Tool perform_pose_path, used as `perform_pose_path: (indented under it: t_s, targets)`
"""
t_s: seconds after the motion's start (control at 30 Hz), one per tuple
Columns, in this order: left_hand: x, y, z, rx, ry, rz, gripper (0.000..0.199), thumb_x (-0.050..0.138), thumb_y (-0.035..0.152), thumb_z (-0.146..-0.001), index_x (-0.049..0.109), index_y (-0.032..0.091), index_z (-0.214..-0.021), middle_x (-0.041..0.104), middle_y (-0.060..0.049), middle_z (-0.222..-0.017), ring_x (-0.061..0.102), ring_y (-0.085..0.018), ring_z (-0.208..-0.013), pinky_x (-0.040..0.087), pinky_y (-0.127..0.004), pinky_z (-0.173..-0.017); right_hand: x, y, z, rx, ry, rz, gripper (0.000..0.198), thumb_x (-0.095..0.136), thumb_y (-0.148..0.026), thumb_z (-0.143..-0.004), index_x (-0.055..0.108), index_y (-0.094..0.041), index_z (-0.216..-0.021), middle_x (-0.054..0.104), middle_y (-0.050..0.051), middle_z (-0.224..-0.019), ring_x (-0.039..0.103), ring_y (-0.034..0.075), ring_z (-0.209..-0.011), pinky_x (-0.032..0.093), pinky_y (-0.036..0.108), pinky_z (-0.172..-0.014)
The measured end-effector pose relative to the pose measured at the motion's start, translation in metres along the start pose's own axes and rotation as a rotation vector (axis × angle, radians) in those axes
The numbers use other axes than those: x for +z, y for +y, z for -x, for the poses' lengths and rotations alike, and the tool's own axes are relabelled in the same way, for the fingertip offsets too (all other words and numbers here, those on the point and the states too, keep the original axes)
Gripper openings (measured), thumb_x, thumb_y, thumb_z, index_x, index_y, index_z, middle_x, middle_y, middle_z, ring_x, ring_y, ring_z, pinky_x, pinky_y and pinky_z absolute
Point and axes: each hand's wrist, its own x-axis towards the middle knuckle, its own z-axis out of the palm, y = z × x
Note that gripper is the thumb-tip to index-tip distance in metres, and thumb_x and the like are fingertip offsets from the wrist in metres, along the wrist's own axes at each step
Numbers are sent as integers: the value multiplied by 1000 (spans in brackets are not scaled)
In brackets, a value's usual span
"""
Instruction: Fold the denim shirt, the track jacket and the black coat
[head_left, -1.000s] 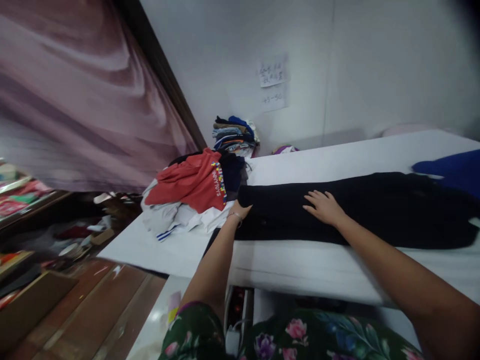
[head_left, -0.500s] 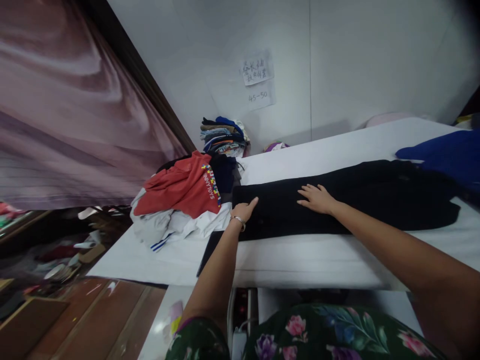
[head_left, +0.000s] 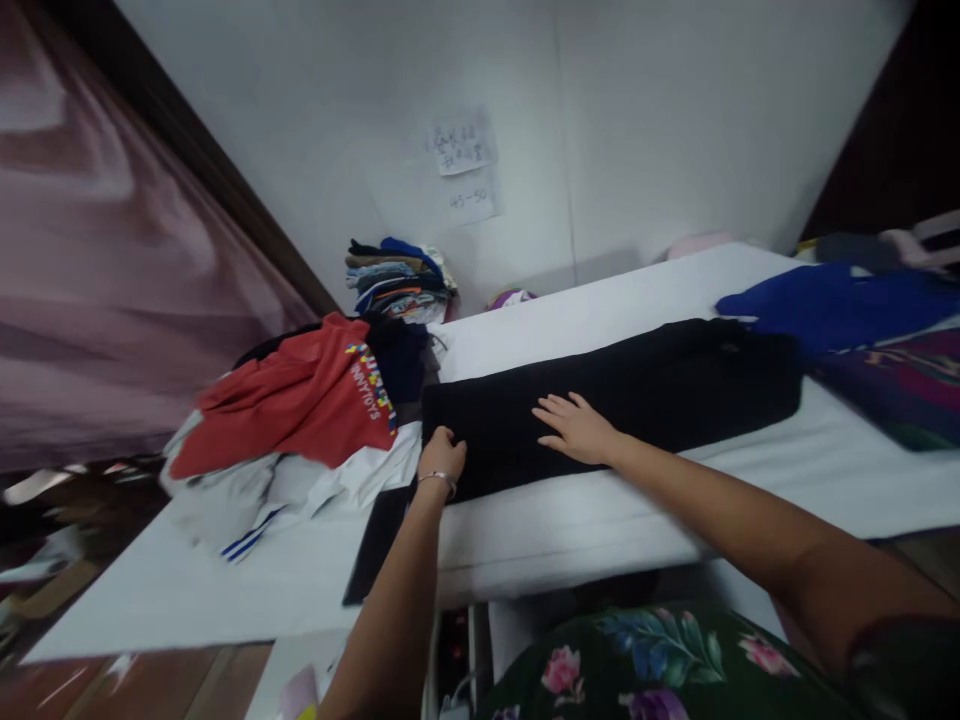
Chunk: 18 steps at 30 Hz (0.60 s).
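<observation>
A pair of black trousers [head_left: 660, 385], doubled lengthwise, stretches across the white-covered table. At their left end my left hand [head_left: 442, 455], with a bracelet at the wrist, is closed on the leg's near edge. My right hand [head_left: 576, 428] lies flat on the cloth near the middle, fingers spread. Under my left forearm sits a flat dark object [head_left: 375, 545] that I cannot name. Just left of the trousers is a heap with a red printed top [head_left: 292, 405] over white and grey clothes [head_left: 240, 495].
A stack of folded clothes [head_left: 397, 280] stands against the wall at the back left. Blue clothing [head_left: 840, 305] and a dark patterned cloth [head_left: 900, 385] lie on the right. A pink curtain [head_left: 127, 270] hangs at the left. Handwritten paper signs [head_left: 465, 150] are on the wall.
The view has swung to the right, showing more of the cloth there. My left hand's fingers have curled in at the trousers' end. My right hand still rests flat on them.
</observation>
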Motion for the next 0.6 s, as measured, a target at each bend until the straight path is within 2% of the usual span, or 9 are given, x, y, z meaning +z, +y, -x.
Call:
perform_pose_path:
  t_s: [0.07, 0.13, 0.17, 0.2, 0.27, 0.33, 0.4, 0.5, 0.6]
  targets:
    - [-8, 16, 3, 89, 151, -94, 44, 51, 27, -81, 50, 15, -123, 60, -15, -120, 56, -28, -109, 42, -38, -88, -1, 2, -1, 3, -13, -3, 60, 34, -55, -92, 38, -22, -142, 35, 11, -148, 26, 27, -138, 16, 51, -111]
    - [-14, 36, 6, 270, 303, -145, 50, 47, 27, -84, 43, 15, -133, 48, -15, -137, 44, -27, -125, 33, -41, -102, -5, 1, -3, 8, -40, -1, 61, 34, -55, -92, 37, -20, -143, 33, 12, -149, 25, 27, -138, 15, 51, -111]
    - [-13, 46, 8, 373, 335, -158, 50, 43, 28, -87, 42, 16, -135, 43, -13, -142, 38, -26, -131, 28, -42, -107, -9, 0, -3, 13, -54, 0, 62, 34, -54, -92, 36, -19, -143, 32, 13, -149, 24, 27, -138, 15, 51, -111]
    - [-10, 55, 8, 464, 327, -170, 49, 41, 30, -89, 42, 17, -136, 40, -11, -145, 33, -25, -134, 23, -42, -110, -12, -2, -4, 16, -68, 0, 62, 34, -54, -92, 36, -19, -143, 32, 13, -149, 24, 27, -138, 15, 51, -111]
    - [4, 68, 7, 558, 211, -222, 50, 38, 37, -91, 45, 16, -136, 37, -11, -147, 29, -26, -137, 20, -44, -112, -22, -6, -2, 12, -88, -1, 63, 36, -55, -92, 36, -19, -143, 32, 13, -149, 24, 28, -139, 15, 52, -111]
    - [23, 73, 3, 540, 71, -279, 55, 36, 42, -91, 44, 12, -137, 37, -13, -147, 29, -29, -137, 21, -46, -111, -34, -7, 6, -2, -59, 9, 64, 39, -56, -91, 38, -18, -142, 31, 15, -149, 22, 29, -139, 14, 54, -111]
    - [38, 71, -4, 503, -6, -304, 59, 32, 44, -92, 42, 9, -138, 36, -14, -147, 29, -28, -137, 22, -45, -111, -47, -1, 25, -19, 14, 35, 63, 41, -55, -91, 40, -16, -140, 31, 15, -149, 20, 29, -139, 12, 54, -111]
    - [48, 64, -11, 493, 4, -298, 62, 28, 46, -92, 39, 9, -140, 33, -12, -149, 27, -27, -138, 21, -45, -112, -63, 25, 70, 17, 129, 95, 55, 42, -50, -92, 45, -18, -137, 38, 13, -146, 24, 27, -138, 10, 53, -111]
    - [49, 59, -14, 501, 12, -298, 62, 27, 46, -91, 40, 9, -140, 33, -12, -148, 27, -28, -138, 22, -46, -112, -74, 66, 126, 219, 246, 200, 50, 40, -46, -93, 50, -20, -133, 41, 12, -144, 28, 26, -137, 14, 52, -111]
